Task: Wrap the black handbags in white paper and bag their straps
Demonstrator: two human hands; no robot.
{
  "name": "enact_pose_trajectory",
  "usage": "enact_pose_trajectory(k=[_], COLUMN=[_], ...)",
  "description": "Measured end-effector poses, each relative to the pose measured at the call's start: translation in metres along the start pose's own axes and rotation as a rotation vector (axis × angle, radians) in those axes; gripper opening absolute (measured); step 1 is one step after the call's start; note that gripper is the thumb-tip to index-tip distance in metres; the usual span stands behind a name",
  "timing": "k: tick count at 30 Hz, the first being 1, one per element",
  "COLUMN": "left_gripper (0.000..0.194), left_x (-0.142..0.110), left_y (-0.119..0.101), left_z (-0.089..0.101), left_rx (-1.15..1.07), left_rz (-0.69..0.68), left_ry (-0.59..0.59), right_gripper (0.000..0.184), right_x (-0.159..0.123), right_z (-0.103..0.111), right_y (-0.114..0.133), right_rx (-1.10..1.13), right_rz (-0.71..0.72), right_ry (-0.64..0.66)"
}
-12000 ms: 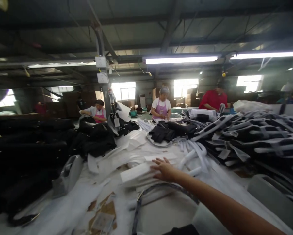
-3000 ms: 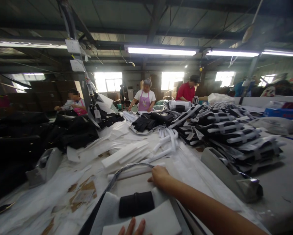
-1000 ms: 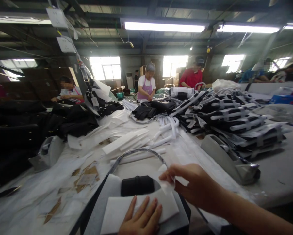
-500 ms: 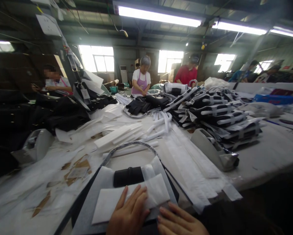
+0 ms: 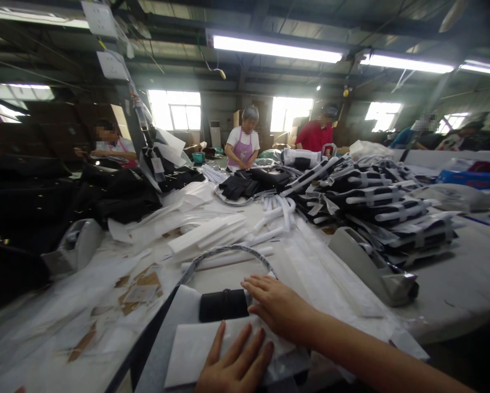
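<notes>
We have a black bag faced with grey-white sheeting (image 5: 163,349) on the white-topped table (image 5: 461,273), near and centre, its looped, film-wrapped handle (image 5: 206,255) pointing to the far side. The step in hand looks like pressing the rectangular soft white sheet (image 5: 189,346) flat over the bag, just on the near side of the rolled black band (image 5: 223,304). Our left hand (image 5: 235,360) lies palm down on the sheet, fingers spread, gripping nothing; our right hand (image 5: 279,308) rests with straight fingers at the band's right end, not clenched. We cannot tell whether anything lies beneath it.

A next move, we judge, calls for a steady left palm and a light smoothing stroke from the right.

On the right, our forearm crosses long translucent white strips (image 5: 330,267), short of the grey tape dispenser (image 5: 365,267), so the widest room is between bag and dispenser. The table's near right edge drops into shadow; on the left, brown paper scraps (image 5: 144,286) lie near the bag.
</notes>
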State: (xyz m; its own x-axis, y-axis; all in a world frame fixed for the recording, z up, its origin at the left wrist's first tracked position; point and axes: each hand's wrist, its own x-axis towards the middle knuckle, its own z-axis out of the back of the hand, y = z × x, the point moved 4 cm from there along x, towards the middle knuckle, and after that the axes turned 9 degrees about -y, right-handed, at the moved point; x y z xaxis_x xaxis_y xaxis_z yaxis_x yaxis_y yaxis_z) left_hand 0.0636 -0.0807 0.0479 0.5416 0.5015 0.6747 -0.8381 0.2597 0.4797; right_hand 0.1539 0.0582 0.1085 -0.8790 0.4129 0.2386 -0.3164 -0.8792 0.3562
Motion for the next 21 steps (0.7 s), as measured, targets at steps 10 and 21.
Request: enact_pose_trajectory(k=[10,21], left_gripper=[0.037,0.041], left_x=[-0.01,0.008], left_y=[0.002,0.004], left_z=[-0.01,0.008], left_rx=[0.038,-0.115], left_rz=[-0.015,0.108], left_ry=[-0.061,0.015], right_gripper=[0.025,0.032], right_x=[0.022,-0.155], right_z=[-0.018,-0.002], right_y=[-0.028,0.006], right_rx=[-0.155,0.265], right_rz=[-0.039,-0.239], right_ry=[0.171,-0.446])
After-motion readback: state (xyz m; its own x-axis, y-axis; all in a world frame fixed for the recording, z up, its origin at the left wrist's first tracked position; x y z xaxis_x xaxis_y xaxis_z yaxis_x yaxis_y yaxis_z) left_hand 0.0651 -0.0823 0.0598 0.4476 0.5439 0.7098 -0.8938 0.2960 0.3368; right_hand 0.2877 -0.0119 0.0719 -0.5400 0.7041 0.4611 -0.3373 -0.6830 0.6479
